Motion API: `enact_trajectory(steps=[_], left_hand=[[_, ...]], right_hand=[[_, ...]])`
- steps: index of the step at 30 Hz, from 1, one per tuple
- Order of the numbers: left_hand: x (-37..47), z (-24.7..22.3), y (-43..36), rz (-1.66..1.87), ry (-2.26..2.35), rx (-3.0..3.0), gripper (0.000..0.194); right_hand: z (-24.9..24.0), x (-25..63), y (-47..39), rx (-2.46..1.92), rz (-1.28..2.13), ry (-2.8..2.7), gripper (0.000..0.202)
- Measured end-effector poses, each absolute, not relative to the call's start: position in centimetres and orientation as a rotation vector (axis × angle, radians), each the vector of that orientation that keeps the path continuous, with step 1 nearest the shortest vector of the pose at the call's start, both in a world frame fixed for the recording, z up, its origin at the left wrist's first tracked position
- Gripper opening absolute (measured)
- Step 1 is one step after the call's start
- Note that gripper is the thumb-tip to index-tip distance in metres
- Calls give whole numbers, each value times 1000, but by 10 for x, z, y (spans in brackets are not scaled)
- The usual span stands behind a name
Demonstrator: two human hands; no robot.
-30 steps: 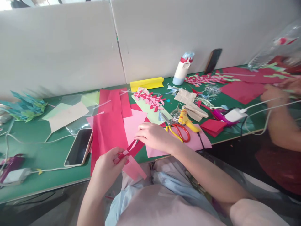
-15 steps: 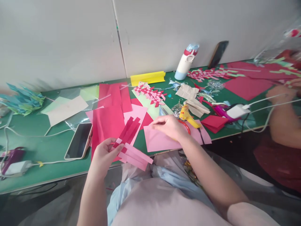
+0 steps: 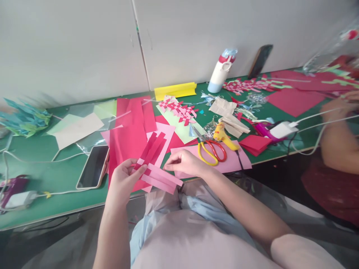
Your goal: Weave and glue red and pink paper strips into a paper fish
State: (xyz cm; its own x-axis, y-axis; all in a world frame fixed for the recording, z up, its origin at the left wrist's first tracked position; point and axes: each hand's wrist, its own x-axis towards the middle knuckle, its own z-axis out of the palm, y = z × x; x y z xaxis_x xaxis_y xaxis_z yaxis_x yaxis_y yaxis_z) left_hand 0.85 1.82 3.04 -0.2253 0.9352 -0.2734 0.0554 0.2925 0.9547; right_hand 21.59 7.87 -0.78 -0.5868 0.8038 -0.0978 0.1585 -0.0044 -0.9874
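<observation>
Woven paper strips (image 3: pixel 164 177), dark red ones pointing up and light pink ones pointing right, are pinched at their crossing by my left hand (image 3: pixel 126 175). Just right of the strips is my right hand (image 3: pixel 183 162), its thumb and fingertips brought close together; whether something small sits between them cannot be made out. It hovers over the left part of a pink sheet (image 3: pixel 241 158). On that sheet lie scissors (image 3: pixel 211 152) with one yellow and one red handle, beside a yellow glue gun (image 3: pixel 226 137). Red sheets (image 3: pixel 126 145) lie behind my left hand.
A phone (image 3: pixel 93 167) lies left of the red sheets. Behind are a yellow folded sheet (image 3: pixel 175 90), small woven pieces (image 3: pixel 179 110) and a bottle (image 3: pixel 221 71). Cables run around a white charger (image 3: pixel 283 130). Another person's arm (image 3: pixel 338 138) is at the right.
My right hand has moved left and toward the body, nearer the woven strips, uncovering the scissors. My left hand still holds the strips. The view has shifted slightly.
</observation>
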Motion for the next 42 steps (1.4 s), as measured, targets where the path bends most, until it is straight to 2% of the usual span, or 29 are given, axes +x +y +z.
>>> enact_trajectory(steps=[4,7,14,19,23,30,33,36,42], left_hand=[[2,25,21,1153,1569,876,31],[-3,21,24,1221,1566,822,35],[-8,14,25,1434,1502,630,38],[-7,10,27,1549,1409,544,37],[-1,12,27,1583,1374,533,36],[16,21,26,1637,1333,555,36],[22,21,26,1632,1344,618,35],[27,18,23,1600,1394,695,34],[37,16,14,1543,1444,805,30]], right_hand=[[-7,238,84,-1219,1397,-1658,18],[-9,267,90,-1330,1269,-1412,24],[-19,303,85,-1283,1110,-912,28],[-20,279,63,-1331,1286,-1117,29],[-18,257,46,-1245,1456,-1401,17],[-10,235,20,-1162,1413,-1818,1],[2,226,17,-1025,1226,-1871,5],[15,218,20,-908,897,-1846,10],[18,202,33,-870,337,-1954,13]])
